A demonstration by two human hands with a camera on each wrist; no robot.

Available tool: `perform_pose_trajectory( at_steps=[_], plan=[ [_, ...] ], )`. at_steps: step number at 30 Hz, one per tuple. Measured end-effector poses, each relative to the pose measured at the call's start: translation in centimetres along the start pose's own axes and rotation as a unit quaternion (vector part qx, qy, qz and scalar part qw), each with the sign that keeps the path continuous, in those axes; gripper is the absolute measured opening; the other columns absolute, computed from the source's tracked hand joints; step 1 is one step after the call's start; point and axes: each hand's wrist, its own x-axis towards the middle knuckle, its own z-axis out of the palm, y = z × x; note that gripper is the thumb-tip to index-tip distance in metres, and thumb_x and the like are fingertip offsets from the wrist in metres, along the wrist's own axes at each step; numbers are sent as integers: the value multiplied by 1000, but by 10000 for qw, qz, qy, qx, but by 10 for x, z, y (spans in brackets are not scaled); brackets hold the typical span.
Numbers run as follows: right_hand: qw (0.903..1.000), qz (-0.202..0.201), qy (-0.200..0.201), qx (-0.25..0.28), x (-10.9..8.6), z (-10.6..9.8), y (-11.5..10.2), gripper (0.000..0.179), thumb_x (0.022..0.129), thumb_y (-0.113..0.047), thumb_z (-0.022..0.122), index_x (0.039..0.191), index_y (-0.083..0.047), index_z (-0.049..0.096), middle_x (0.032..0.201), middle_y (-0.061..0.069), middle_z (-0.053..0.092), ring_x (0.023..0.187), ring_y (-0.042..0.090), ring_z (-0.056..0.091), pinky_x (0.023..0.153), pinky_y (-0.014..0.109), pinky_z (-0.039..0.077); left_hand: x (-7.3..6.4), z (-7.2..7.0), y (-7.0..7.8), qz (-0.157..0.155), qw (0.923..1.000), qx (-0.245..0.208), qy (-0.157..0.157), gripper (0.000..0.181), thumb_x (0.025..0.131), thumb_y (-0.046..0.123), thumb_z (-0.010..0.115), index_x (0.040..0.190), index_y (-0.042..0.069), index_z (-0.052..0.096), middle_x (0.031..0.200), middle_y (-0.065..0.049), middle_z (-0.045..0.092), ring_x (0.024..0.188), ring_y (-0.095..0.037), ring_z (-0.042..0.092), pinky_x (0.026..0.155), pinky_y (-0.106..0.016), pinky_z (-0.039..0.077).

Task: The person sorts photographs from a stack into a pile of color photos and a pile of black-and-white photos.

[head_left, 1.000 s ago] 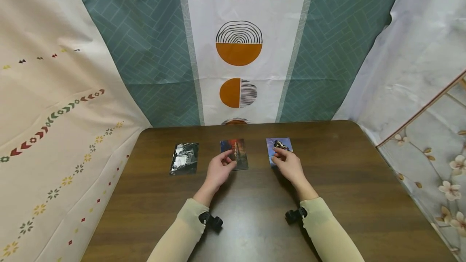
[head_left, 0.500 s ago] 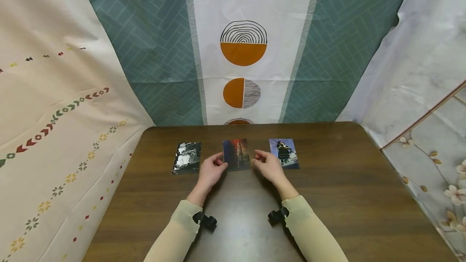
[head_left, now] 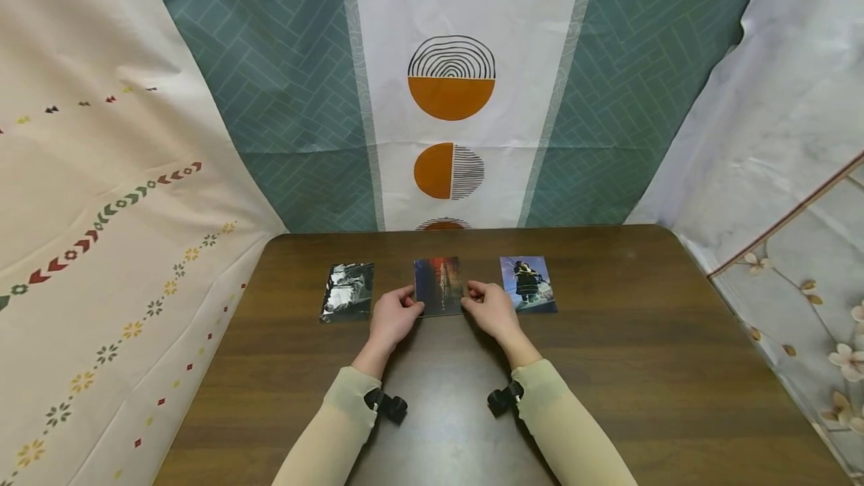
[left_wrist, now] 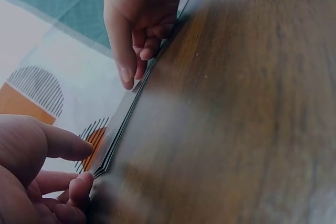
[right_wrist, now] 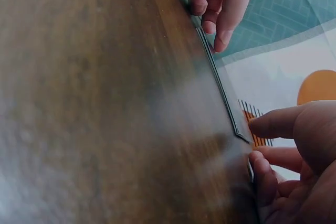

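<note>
A dark postcard with a red and orange top point(head_left: 439, 283) lies mid-table between the hands. Edge-on, the left wrist view shows it as several thin layers point(left_wrist: 121, 129), one on another. My left hand point(head_left: 394, 317) has bent fingers at its left edge, touching the near corner. My right hand point(head_left: 491, 310) sits at the right edge, its thumb tip point(right_wrist: 254, 125) by the near corner. Whether that thumb touches I cannot tell. Neither hand visibly pinches the card.
To the left lies a black-and-white postcard point(head_left: 347, 292), to the right a blue one with a dark figure point(head_left: 529, 285). The brown table point(head_left: 641, 366) ends at a patterned curtain point(head_left: 445, 186) behind the cards.
My right hand left the blue postcard and moved left to the middle card's right edge. My left hand slid from over the middle card to its left edge.
</note>
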Motion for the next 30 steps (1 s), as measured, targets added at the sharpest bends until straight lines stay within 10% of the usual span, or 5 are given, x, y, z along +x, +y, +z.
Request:
perform_pose_trajectory(
  at_steps=[30],
  plan=[
    [9979,185,9,-613,-2,7,-7,43,96,-22,76,137,-9,75,121,13,73,113,34,68,97,54,51,0,-1,0,-43,9995,278,-144,44,97,20,77,138,5,73,85,2,65,74,-17,55,69,-35,43]
  ],
)
